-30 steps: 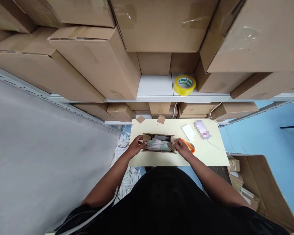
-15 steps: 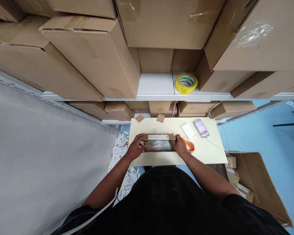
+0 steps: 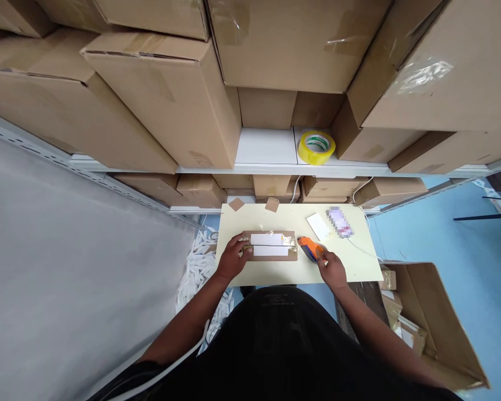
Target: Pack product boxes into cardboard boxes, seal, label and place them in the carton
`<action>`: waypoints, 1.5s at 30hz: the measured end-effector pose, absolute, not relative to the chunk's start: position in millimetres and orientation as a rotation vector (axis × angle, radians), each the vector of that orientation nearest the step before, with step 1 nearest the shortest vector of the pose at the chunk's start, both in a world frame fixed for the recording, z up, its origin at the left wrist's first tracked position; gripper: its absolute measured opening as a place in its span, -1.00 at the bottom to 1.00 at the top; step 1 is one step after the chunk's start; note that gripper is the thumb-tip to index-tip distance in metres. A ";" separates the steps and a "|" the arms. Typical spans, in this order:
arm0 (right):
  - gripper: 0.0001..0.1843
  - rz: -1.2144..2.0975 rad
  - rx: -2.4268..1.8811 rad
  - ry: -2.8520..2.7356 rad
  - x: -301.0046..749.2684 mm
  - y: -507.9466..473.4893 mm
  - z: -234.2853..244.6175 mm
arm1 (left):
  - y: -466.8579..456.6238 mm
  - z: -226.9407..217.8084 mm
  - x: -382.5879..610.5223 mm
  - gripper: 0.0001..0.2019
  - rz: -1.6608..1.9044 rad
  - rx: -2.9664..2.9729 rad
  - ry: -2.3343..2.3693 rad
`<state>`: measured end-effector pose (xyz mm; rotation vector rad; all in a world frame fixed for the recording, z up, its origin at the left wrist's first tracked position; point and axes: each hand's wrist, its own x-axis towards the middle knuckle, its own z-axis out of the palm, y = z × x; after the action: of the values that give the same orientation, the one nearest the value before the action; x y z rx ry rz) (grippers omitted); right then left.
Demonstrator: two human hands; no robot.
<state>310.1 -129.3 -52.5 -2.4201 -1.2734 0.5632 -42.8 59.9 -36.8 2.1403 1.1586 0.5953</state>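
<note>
A long, narrow cardboard box [image 3: 271,258] lies on the pale table [image 3: 259,277] with its top flaps folded shut. White label pieces sit on both sides of the seam, and clear tape shows at its ends. My left hand [image 3: 232,258] grips the box's left end, thumb toward the front and fingers behind. In my right hand [image 3: 333,270] is an orange tape dispenser [image 3: 311,246] with a dark blue part, held by its right end just beside the box's right end. The contents of the box are hidden.
A white card [image 3: 318,226] and a phone [image 3: 339,222] with a cable lie at the table's back right. Two small cardboard pieces [image 3: 236,204] rest at the back edge. Yellow tape [image 3: 316,147] and large cartons [image 3: 284,50] fill shelves ahead. An open carton [image 3: 438,312] holds small boxes at right.
The box's flaps have come down over the white and pale green contents. My right hand has left the box, moved right and taken hold of the tape dispenser. My left hand stays on the box.
</note>
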 end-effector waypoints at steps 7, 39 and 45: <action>-0.65 0.677 -2.885 -1.485 299.0 -89.2 -73.4 | 59.5 -47.7 -23.1 -0.76 0.674 2.271 1.280; -0.58 0.742 -2.074 -2.123 212.6 14.6 47.7 | 54.6 -14.9 -21.1 -0.46 0.594 0.721 0.985; -0.57 0.666 -2.169 -2.186 202.7 19.5 49.1 | 51.1 -18.0 -20.8 -0.39 0.654 0.639 0.934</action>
<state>202.7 19.5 49.1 -2.1690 -2.1861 0.6655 -20.8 51.1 -18.0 0.6394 0.9337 0.6540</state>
